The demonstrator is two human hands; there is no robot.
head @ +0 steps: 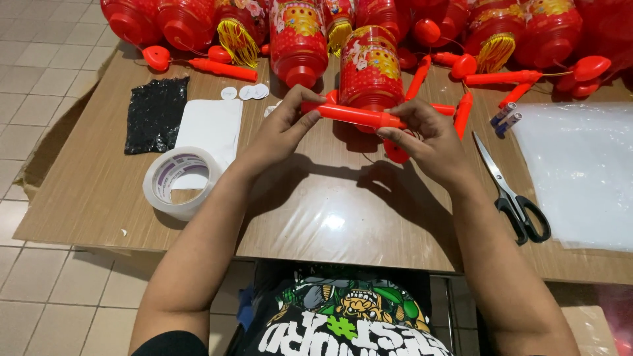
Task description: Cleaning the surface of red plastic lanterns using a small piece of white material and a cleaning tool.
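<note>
- Left hand [280, 132] and right hand [425, 138] both grip one orange handle stick [353, 115], lantern [369, 66] behind.
- Finished lanterns [297, 36] crowd far worktop [99, 191]; loose sticks [221, 68], batteries [504, 117] remain unassembled.

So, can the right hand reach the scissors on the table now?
Probably yes. The scissors lie bare on the table just beside the right hand, nothing between them. But that hand is holding the orange stick and must release it first.

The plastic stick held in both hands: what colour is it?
Bright orange-red all along the plastic stick, held between left hand and right hand; head view shows it best.
</note>
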